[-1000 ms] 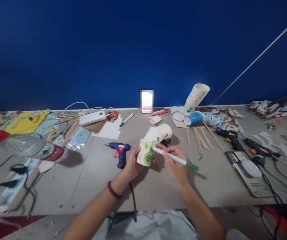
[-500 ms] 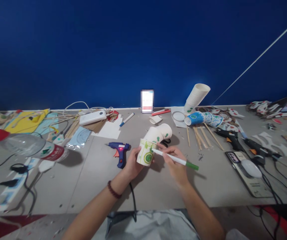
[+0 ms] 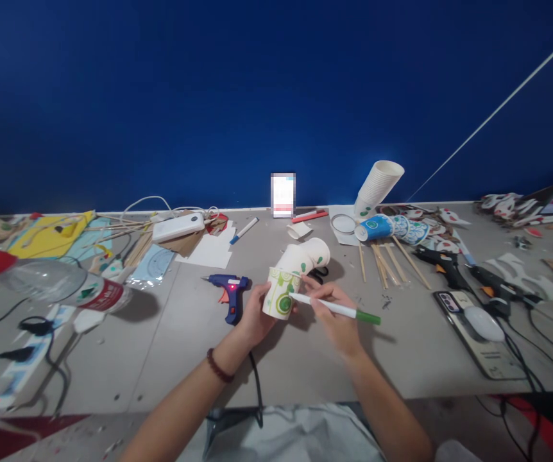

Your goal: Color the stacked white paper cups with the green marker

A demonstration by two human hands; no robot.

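Observation:
A white paper cup [image 3: 279,294] with green drawn patterns and a green circle is joined to more white cups [image 3: 303,255] that bend away to the right behind it. My left hand [image 3: 256,316] wraps round the cup from the left. Between the fingers of my right hand [image 3: 337,317] is a white marker [image 3: 331,307] with a green end, its tip at the cup's side near the green circle. Left of the cup lies a blue glue gun [image 3: 231,292] with a small red light.
A water bottle [image 3: 65,282] and power strip [image 3: 33,359] lie at left. Stacked cups [image 3: 380,186], a blue patterned cup chain [image 3: 392,228] and wooden sticks are at back right. Black glue guns [image 3: 442,263] and a phone [image 3: 478,340] with a white mouse lie right.
The marker tip has moved slightly down and left on the cup, from near its upper right side to beside the green circle. My left hand still holds the cup.

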